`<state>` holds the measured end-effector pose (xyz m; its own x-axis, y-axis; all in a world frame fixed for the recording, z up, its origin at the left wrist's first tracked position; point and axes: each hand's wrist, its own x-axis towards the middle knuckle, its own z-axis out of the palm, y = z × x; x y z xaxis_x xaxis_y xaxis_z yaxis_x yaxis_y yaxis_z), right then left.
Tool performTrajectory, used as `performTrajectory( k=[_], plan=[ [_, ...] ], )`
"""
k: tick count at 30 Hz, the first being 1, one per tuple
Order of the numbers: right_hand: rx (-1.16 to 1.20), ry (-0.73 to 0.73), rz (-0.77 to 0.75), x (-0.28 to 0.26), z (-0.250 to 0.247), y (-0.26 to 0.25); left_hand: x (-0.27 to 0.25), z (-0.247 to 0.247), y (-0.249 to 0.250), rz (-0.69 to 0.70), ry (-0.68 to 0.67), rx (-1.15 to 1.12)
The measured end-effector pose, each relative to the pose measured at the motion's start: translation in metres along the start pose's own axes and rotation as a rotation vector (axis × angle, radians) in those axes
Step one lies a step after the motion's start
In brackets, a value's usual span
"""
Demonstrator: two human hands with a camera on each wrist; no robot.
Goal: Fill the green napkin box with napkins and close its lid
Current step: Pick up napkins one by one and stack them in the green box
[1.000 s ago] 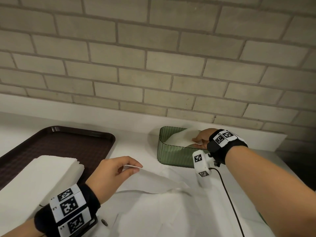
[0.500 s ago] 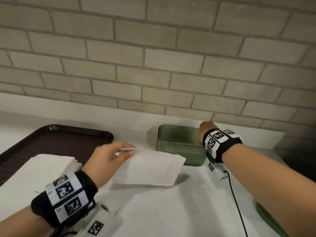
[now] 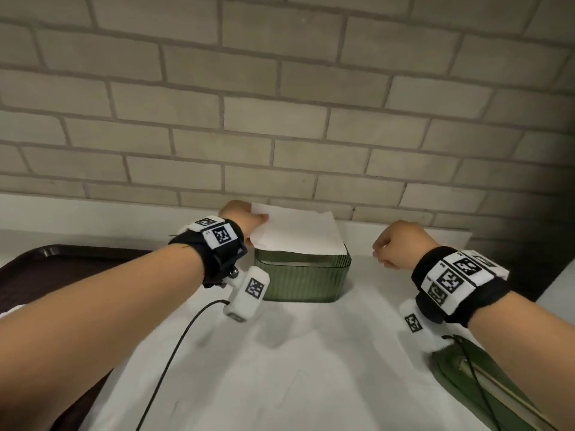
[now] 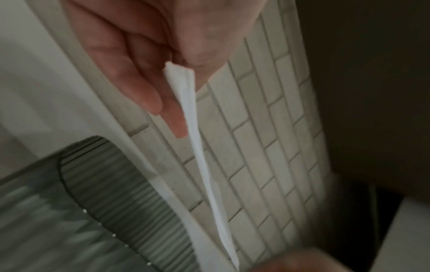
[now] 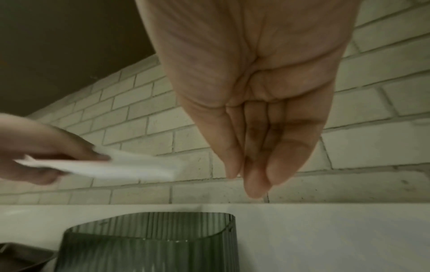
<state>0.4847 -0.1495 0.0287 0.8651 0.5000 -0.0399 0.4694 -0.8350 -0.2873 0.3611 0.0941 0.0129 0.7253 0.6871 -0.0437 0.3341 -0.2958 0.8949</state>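
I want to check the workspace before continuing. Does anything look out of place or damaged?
Nothing looks damaged or spilled. The green lid lies off the green napkin box, near the right arm, as filling requires. The left hand holds a napkin over the box.

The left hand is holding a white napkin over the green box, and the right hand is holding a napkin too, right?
Not quite. The left hand does hold a white napkin over the green box, but the right hand holds nothing. The right wrist view shows its fingers bare, hanging beside the box.
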Motion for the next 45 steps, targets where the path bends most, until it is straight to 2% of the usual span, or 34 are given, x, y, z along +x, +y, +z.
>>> performTrajectory(
  k=[4,8,15,19,26,30,33,36,41,45],
  plan=[
    [0.079,0.004,-0.024,-0.044,-0.002,0.022,0.026,0.028,0.006,0.024,-0.044,0.499],
    [0.102,-0.082,-0.017,-0.079,0.016,0.049,0.041,0.044,0.005,0.009,-0.083,0.733],
    [0.05,-0.205,-0.031,-0.119,0.044,0.077,0.047,0.064,0.0,-0.041,-0.149,0.861],
    [0.049,-0.238,-0.081,-0.127,0.067,0.074,0.049,0.069,0.001,-0.067,-0.178,0.883],
    [0.067,-0.311,-0.271,-0.113,0.1,0.044,0.045,0.062,0.001,0.018,-0.193,0.974],
    [0.032,-0.347,-0.454,-0.103,0.107,0.015,0.046,0.07,-0.001,0.037,-0.102,0.898],
    [0.028,-0.407,-0.549,-0.099,0.112,-0.003,0.04,0.071,-0.002,0.008,-0.198,0.916],
    [0.024,-0.459,-0.606,-0.1,0.119,-0.017,0.036,0.07,-0.004,0.045,-0.252,1.008],
    [-0.058,-0.568,-0.611,-0.098,0.123,-0.026,0.027,0.068,0.004,0.142,-0.244,1.128],
    [-0.185,-0.438,-0.608,-0.087,0.117,-0.019,0.032,0.061,0.006,0.155,-0.197,1.143]
  ],
)
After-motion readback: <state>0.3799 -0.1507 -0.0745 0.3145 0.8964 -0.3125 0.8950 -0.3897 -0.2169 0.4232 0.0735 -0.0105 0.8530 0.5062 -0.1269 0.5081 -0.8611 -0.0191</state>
